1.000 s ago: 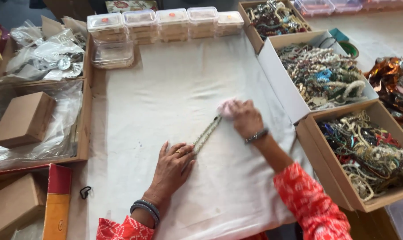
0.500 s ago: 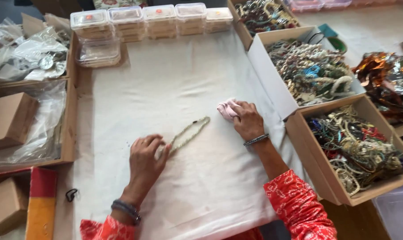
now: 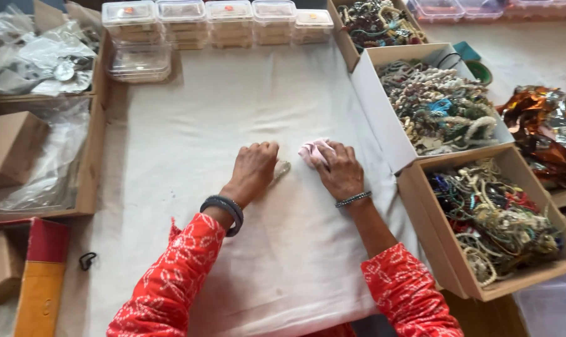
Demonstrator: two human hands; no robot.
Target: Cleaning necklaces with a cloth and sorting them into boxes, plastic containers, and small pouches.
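Hands down on the white cloth, dead centre of frame. Left hand curled knuckles-up, fingers folded under, pressing on a pale beaded chain; only a short loop of that chain peeking out at 3 o'clock from the fist, touching it, the rest hidden beneath. Cannot tell whether actually pinched or just pinned. Dark bangles stacked on that wrist, red patterned sleeve trailing off toward 7 o'clock.

Right hand just beside, at 3 o'clock from the left, palm down, fingers closed over a small pink cloth; pink folds bunched out at 11 o'clock from the knuckles, lying on the white sheet. Thin beaded bracelet round that wrist.

Around the edges: stacked clear plastic boxes lined up at 12 o'clock, well apart from both hands. White cardboard box heaped with tangled jewellery at 2 o'clock, brown cardboard box with more tangled strings and beads at 4 o'clock, near the right forearm. Crumpled shiny foil far out at 3 o'clock. Brown carton and clear plastic bags over at 9 to 10 o'clock.
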